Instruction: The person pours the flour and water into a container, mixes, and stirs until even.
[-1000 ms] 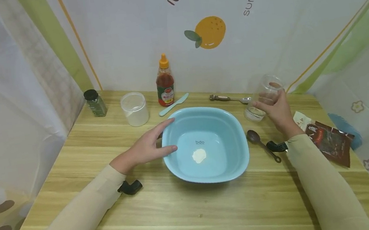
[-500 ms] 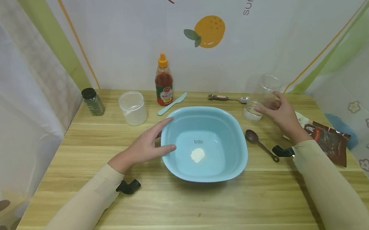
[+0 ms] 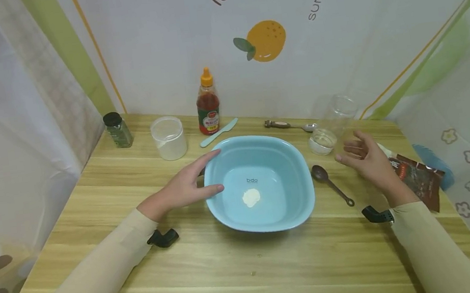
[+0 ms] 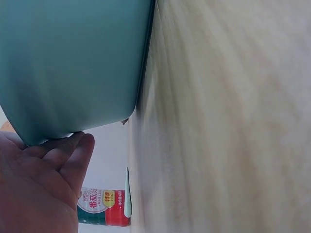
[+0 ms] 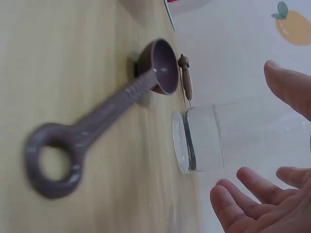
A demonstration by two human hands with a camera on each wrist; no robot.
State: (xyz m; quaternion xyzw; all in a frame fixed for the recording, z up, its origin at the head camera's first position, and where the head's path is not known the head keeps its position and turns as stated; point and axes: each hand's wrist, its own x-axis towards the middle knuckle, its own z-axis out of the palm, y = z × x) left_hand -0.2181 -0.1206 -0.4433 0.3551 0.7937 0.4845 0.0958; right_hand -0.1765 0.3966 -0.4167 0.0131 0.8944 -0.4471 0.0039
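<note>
My left hand (image 3: 180, 188) holds the left rim of a light blue basin (image 3: 271, 218), thumb over the edge and other fingers against the outer wall in the left wrist view. A small patch of white powder (image 3: 251, 197) lies on the basin's floor. To the right, my right hand (image 3: 368, 161) is held with fingers spread and slightly bent, nothing between them. Just beyond its fingertips stands a clear glass (image 5: 209, 138), upright, with a little pale liquid low inside. A brown measuring spoon (image 3: 331, 184) lies between basin and right hand.
Along the back are a dark-lidded herb jar (image 3: 118, 130), a clear tub of white powder (image 3: 170, 142), a ketchup bottle (image 3: 208, 108), a pale green spreader (image 3: 220, 132) and a metal spoon (image 3: 290, 125). A brown packet (image 3: 419, 179) lies at the right edge.
My right hand has let go of the clear glass and drawn back toward me and to the right, leaving the glass standing. The left hand has stayed on the basin.
</note>
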